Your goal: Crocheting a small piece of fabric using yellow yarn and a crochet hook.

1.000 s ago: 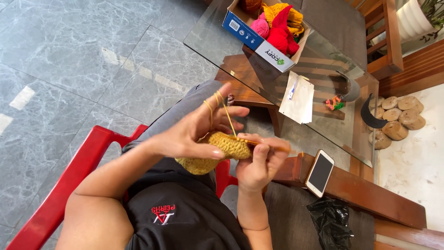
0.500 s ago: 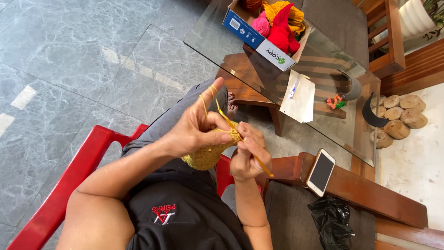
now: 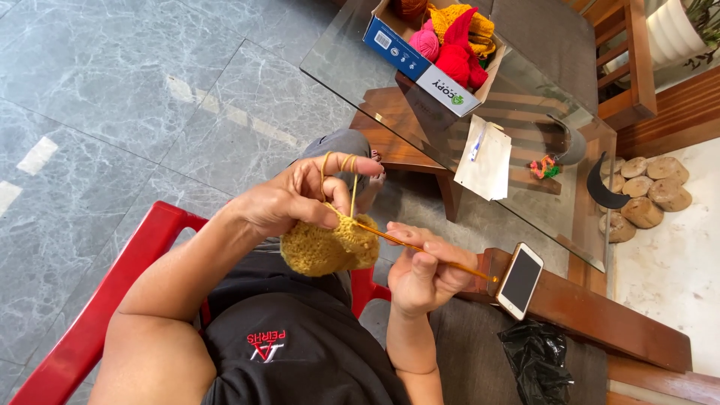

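Head view: the left hand [image 3: 296,199] pinches the mustard crochet piece [image 3: 328,246] over the lap, yarn strand [image 3: 339,174] looped over 2 raised fingers. The right hand [image 3: 424,271], fingers pressed together, grips the crochet hook [image 3: 420,249], its tip in the piece. A phone [image 3: 520,280] lies just right.

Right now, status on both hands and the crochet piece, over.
Left hand pinching mustard crochet piece, yarn looped over fingers. Right hand gripping crochet hook, tip in the piece. Nothing between hands.
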